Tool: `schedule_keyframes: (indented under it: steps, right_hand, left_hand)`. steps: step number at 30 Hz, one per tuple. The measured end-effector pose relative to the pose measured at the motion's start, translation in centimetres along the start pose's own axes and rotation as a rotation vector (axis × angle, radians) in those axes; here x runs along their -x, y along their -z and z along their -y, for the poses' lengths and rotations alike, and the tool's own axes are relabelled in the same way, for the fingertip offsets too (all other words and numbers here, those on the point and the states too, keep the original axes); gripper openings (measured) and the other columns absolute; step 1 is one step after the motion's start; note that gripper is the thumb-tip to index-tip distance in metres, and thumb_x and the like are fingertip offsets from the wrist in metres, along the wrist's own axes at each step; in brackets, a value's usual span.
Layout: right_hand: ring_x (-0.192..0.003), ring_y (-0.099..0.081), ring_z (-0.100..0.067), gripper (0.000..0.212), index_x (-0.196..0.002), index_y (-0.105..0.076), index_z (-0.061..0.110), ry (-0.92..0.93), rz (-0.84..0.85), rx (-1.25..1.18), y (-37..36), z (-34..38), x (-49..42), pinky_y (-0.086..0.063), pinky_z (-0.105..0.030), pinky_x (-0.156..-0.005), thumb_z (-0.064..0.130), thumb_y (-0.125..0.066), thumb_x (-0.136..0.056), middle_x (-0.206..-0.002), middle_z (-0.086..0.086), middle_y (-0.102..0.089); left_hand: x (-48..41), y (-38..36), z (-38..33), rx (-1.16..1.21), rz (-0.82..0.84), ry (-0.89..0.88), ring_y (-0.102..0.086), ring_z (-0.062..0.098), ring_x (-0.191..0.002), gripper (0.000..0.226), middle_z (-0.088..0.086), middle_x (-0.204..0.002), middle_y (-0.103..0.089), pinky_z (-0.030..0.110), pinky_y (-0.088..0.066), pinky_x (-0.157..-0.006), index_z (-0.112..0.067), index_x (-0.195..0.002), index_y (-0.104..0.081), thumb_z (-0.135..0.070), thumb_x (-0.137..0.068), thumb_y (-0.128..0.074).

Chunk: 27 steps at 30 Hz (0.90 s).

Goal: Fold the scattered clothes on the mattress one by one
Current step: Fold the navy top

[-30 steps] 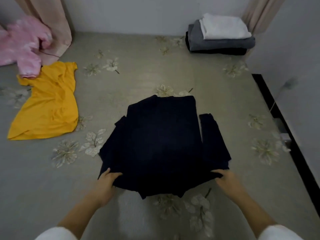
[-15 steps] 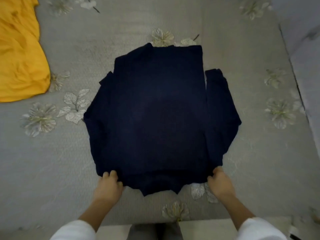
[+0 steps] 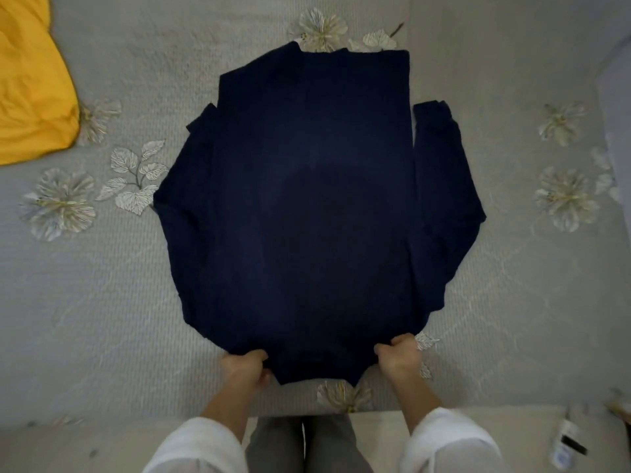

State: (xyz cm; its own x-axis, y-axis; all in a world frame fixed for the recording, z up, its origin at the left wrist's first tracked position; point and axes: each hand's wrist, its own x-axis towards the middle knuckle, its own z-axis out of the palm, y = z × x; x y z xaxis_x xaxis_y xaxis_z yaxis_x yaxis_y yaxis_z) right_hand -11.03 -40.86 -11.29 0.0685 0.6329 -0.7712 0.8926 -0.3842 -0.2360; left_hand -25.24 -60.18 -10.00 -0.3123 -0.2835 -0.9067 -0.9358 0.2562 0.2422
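Light is coming in soft and diffuse from overhead. Shadows on the grey mattress [image 3: 102, 302] are showing only faint and soft-edged. Navy sweater [image 3: 307, 199] is reading near-black, with its folds sinking into underexposure and a dim darker patch sitting at its centre. Yellow garment [image 3: 30, 97] is rendering saturated. Wide-angle lens is bowing the frame edges. Left hand [image 3: 247, 367], right hand [image 3: 399, 356] and white sleeves [image 3: 447, 438] are looking slightly soft, and the lower-right corner is smearing.

Both hands grip the near hem of a dark garment

The left hand [image 3: 246, 367] and right hand [image 3: 398, 357] pinch the navy, seemingly knitted sweater [image 3: 307, 206] lying flat on the grey floral mattress [image 3: 102, 302].
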Motion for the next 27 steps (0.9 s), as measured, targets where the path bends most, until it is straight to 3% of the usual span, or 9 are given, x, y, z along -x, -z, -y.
schedule_keyframes:
  steps: [3,6,8,10,14,17,21,24,27]
  right_hand:
    - [-0.078,-0.057,-0.025,0.038,-0.106,-0.054,-0.007,-0.002,0.046,0.168,0.4,-0.1,0.2,-0.048,-0.033,-0.067,0.013,-0.069,-0.078,-0.084,-0.013,-0.058]
    - [-0.086,-0.059,-0.026,0.043,-0.114,-0.046,-0.003,0.113,0.048,0.26,1.1,2.0,0.5,-0.046,-0.03,-0.068,0.026,-0.064,-0.087,-0.098,-0.014,-0.061]
    - [-0.073,-0.054,-0.014,0.034,-0.111,-0.046,0.0,0.219,0.05,0.237,1.6,5.0,0.2,-0.039,-0.024,-0.056,0.024,-0.059,-0.091,-0.088,-0.004,-0.058]
    - [-0.065,-0.049,-0.008,0.024,-0.106,-0.047,0.004,0.338,0.063,0.243,1.7,8.7,-0.5,-0.034,-0.021,-0.049,0.022,-0.057,-0.092,-0.078,0.002,-0.053]
    - [-0.063,-0.056,-0.012,0.019,-0.104,-0.047,0.014,0.501,0.115,0.307,0.3,15.0,-2.1,-0.045,-0.027,-0.054,0.026,-0.056,-0.093,-0.073,-0.001,-0.059]
    - [-0.075,-0.056,-0.01,0.019,-0.108,-0.046,0.02,0.675,0.098,0.373,-1.3,20.0,-4.0,-0.048,-0.026,-0.064,0.029,-0.054,-0.094,-0.086,0.005,-0.058]
    - [-0.095,-0.05,-0.01,0.024,-0.114,-0.048,0.02,0.991,-0.066,0.479,-3.7,26.3,-6.8,-0.046,-0.027,-0.079,0.032,-0.054,-0.094,-0.107,0.008,-0.049]
    - [-0.122,-0.044,-0.016,0.043,-0.13,-0.045,0.017,1.179,-0.204,0.557,-5.4,29.7,-9.5,-0.037,-0.029,-0.102,0.036,-0.054,-0.093,-0.133,0.001,-0.046]
    - [-0.147,-0.008,-0.015,0.065,-0.149,-0.024,0.015,1.229,-0.235,0.689,-6.2,32.1,-12.4,-0.003,-0.03,-0.119,0.048,-0.042,-0.095,-0.159,-0.001,-0.016]
  left_hand:
    - [0.2,0.8,-0.1,-0.091,-0.046,-0.011,-0.061,0.038,-0.082,0.022,0.023,-0.093,-0.061,0.044,-0.052,-0.071,0.005,-0.099,-0.056,0.012,-0.079,-0.062]
    - [0.3,1.0,-1.5,-0.193,-0.228,-0.17,-0.046,0.042,-0.119,0.072,0.023,-0.131,-0.043,0.051,-0.043,-0.097,-0.005,-0.139,-0.03,0.0,-0.079,-0.068]
    - [0.0,0.5,-3.5,-0.344,-0.333,-0.342,-0.034,0.043,-0.126,0.088,0.025,-0.142,-0.028,0.056,-0.034,-0.104,-0.014,-0.146,-0.018,-0.012,-0.077,-0.072]
    - [-0.7,-0.7,-6.0,-0.499,-0.366,-0.541,-0.029,0.041,-0.127,0.087,0.024,-0.143,-0.026,0.056,-0.03,-0.105,-0.014,-0.147,-0.019,-0.013,-0.077,-0.072]
    - [-2.3,-4.5,-11.8,-0.655,-0.316,-0.895,-0.028,0.037,-0.129,0.073,0.016,-0.145,-0.027,0.056,-0.029,-0.104,-0.015,-0.144,-0.028,-0.013,-0.082,-0.065]
    - [-4.7,-7.5,-17.4,-0.698,-0.272,-1.123,-0.024,0.029,-0.135,0.061,0.008,-0.148,-0.026,0.051,-0.021,-0.111,-0.019,-0.144,-0.031,-0.017,-0.089,-0.058]
    - [-7.8,-10.1,-25.9,-0.713,-0.294,-1.419,-0.024,0.026,-0.136,0.051,0.009,-0.147,-0.03,0.046,-0.018,-0.113,-0.016,-0.14,-0.037,-0.016,-0.092,-0.053]
    - [-9.7,-11.5,-32.2,-0.672,-0.313,-1.49,-0.028,0.03,-0.132,0.049,0.014,-0.143,-0.033,0.04,-0.022,-0.111,-0.01,-0.139,-0.038,-0.015,-0.092,-0.051]
    - [-10.5,-13.1,-37.0,-0.563,-0.284,-1.303,-0.028,0.028,-0.132,0.051,0.015,-0.143,-0.033,0.036,-0.023,-0.11,-0.01,-0.142,-0.032,-0.021,-0.095,-0.049]
